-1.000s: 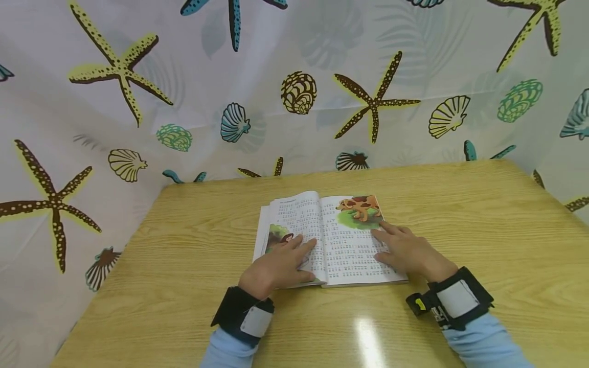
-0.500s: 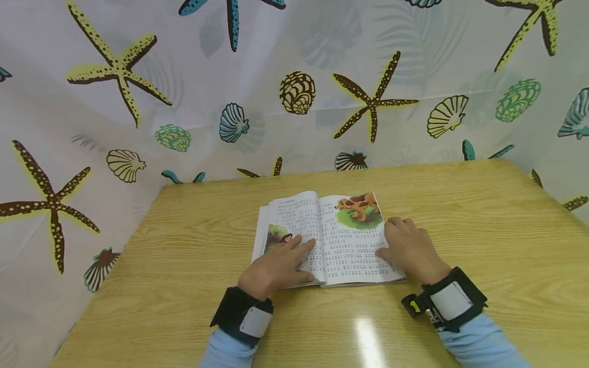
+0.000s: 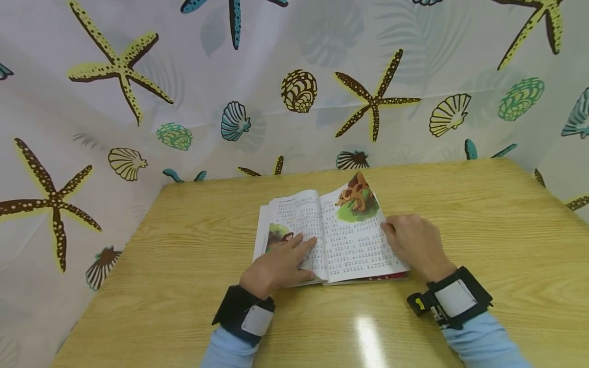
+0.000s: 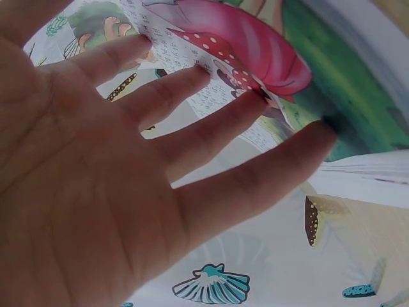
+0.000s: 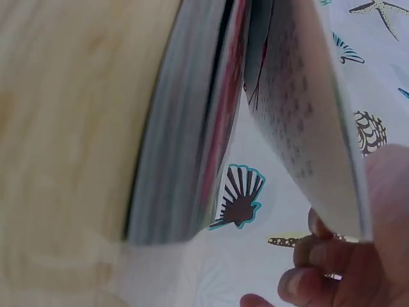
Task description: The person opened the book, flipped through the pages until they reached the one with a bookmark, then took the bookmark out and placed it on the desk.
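Note:
An open picture book (image 3: 294,207) lies on the table, printed with rows of text and color drawings. My left hand (image 3: 278,266) rests on its left page, fingers spread; the left wrist view shows its straight fingers (image 4: 249,182) touching the paper. At the book's right edge my right hand (image 3: 416,243) pinches the right-hand page (image 3: 352,245), which bears a dog picture and is partly lifted, its top corner bent up. In the right wrist view this raised page (image 5: 313,128) stands apart from the page stack (image 5: 182,141), with curled fingers (image 5: 332,256) behind its edge.
The book sits on a wood-grain table (image 3: 198,235). Behind and beside the table hangs a white cloth (image 3: 257,66) printed with starfish and shells. Each wrist wears a black strap (image 3: 460,299) over a light blue sleeve (image 3: 485,340).
My right hand has moved from lying on the right page to its edge, curled its fingers and lifted the page, exposing a red-patterned page beneath. My left hand has stayed put.

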Demonstrator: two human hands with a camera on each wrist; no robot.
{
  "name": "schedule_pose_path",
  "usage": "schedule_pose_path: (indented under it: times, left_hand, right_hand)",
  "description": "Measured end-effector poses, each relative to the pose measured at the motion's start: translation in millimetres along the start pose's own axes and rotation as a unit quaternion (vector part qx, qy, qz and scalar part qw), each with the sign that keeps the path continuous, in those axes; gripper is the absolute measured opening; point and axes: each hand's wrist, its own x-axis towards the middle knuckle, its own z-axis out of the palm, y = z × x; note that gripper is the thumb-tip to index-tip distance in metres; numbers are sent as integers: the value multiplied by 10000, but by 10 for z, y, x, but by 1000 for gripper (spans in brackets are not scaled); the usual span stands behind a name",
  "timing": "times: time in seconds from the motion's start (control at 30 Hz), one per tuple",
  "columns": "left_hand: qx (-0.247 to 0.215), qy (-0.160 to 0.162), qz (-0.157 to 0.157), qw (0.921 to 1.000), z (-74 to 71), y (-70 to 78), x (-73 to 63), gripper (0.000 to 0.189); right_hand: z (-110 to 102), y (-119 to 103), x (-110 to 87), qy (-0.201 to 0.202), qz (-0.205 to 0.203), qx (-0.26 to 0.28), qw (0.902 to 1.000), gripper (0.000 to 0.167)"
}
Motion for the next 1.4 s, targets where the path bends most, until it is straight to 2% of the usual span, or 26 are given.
schedule_pose_path:
  times: [0.2,0.27,0.33,0.47,0.53,0.7,0.87,0.97,1.07,1.17,1.27,1.4]
  left_hand:
    - [-94,-3,-10,10000,9,-16,19,71]
    - [-124,-2,-5,9999,14,-24,28,71]
    - [-130,1,2,9999,17,-28,32,71]
    - [-135,-24,-1,9999,18,-34,34,71]
    - [-137,-29,15,9999,13,-35,33,71]
    - [-126,-9,96,9999,3,-41,33,71]
    - [-57,-64,13,10000,20,-33,44,71]
    - [-33,-97,-53,9999,29,-25,47,71]
    - [-17,-76,-47,10000,25,-27,48,71]
    - [-21,-45,-34,10000,18,-31,50,71]
    - [-33,-37,-36,10000,14,-31,48,71]
    - [-99,-75,-64,9999,12,-28,42,71]
  right_hand:
    - [-39,18,28,57,161,437,9989,20]
    - [-56,19,36,-55,288,562,9980,17]
    - [-68,21,37,-490,555,670,9950,19]
    - [-68,28,28,-1528,1076,818,9790,29]
    - [-58,29,24,-1722,1164,847,9745,28]
    - [-47,20,22,-1649,1264,828,9747,22]
    - [-32,24,19,-1673,1595,1198,9655,41]
    - [-25,32,15,-1306,1712,1536,9644,46]
    - [-32,33,25,-734,1542,1721,9702,39]
    - [-56,13,45,-295,1266,1708,9767,25]
    - [-77,-5,54,-117,1104,1625,9805,11]
    - [-93,-22,43,-199,965,1410,9851,11]
